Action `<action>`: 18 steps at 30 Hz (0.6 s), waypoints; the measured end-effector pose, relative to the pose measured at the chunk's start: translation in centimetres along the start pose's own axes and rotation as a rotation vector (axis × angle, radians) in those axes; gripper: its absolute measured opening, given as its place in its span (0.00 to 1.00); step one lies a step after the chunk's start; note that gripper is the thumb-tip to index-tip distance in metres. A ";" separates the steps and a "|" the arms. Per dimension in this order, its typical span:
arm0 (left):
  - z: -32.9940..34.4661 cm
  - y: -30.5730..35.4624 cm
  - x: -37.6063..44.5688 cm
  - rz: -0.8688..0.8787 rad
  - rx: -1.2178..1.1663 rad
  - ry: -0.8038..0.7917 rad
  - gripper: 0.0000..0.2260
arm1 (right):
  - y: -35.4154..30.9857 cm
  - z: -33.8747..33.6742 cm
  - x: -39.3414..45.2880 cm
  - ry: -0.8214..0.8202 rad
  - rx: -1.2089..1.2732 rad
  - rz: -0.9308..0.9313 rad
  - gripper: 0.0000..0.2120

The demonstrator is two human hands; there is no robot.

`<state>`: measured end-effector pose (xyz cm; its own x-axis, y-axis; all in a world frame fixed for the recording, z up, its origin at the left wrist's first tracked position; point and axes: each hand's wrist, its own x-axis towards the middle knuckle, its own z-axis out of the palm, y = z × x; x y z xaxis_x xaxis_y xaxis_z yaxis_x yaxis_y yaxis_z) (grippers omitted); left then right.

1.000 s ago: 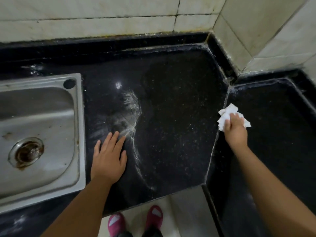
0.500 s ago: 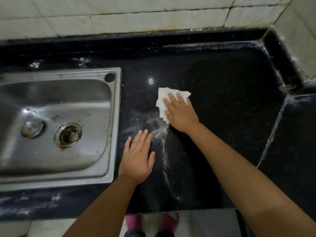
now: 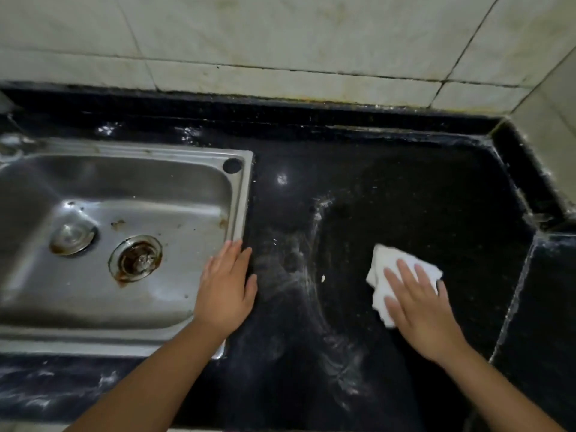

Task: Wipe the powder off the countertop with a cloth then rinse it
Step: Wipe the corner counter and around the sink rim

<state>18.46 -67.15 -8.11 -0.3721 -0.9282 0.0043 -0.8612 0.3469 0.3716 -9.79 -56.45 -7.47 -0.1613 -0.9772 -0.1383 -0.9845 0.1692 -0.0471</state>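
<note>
A folded white cloth lies on the black countertop, right of centre. My right hand presses flat on it with straight, spread fingers and covers its near half. White powder smears streak the counter in a curved band between my two hands. My left hand rests flat, fingers straight, over the right rim of the steel sink and the counter beside it.
The sink basin has a rusty drain and a second round fitting. Tiled walls close the back and the right corner. A second black counter slab joins on the right.
My right hand has slid the cloth from the powder smear rightward and toward me. My left hand has shifted left onto the sink rim. The camera has turned left over the second.
</note>
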 end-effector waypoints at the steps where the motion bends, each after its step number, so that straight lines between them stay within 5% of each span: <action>1: -0.1 -0.6 0.6 -0.009 -0.010 0.002 0.27 | -0.9 -0.8 3.0 0.015 -0.024 0.047 0.33; 4: -0.3 -1.5 2.6 0.009 -0.021 0.027 0.26 | -5.4 -1.4 10.8 -0.123 0.040 0.130 0.25; 7: -0.7 -2.0 4.9 0.006 -0.041 0.037 0.24 | -10.9 -0.7 12.5 -0.123 0.042 -0.055 0.29; 9: -1.2 -2.2 6.6 0.014 -0.041 0.016 0.22 | -12.6 0.3 9.8 -0.087 -0.010 -0.189 0.33; 11: -1.4 -2.2 8.4 0.035 -0.034 -0.012 0.20 | -12.8 1.1 5.8 -0.046 0.042 -0.222 0.25; 18: -1.1 0.7 9.5 0.235 0.036 -0.209 0.22 | -11.2 1.1 -8.6 0.001 0.431 -0.198 0.17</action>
<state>14.71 -75.85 -6.81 -0.6223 -0.7755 -0.1064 -0.7535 0.5567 0.3498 2.72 -49.82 -6.84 0.0267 -0.9961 -0.0839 -0.8779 0.0168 -0.4786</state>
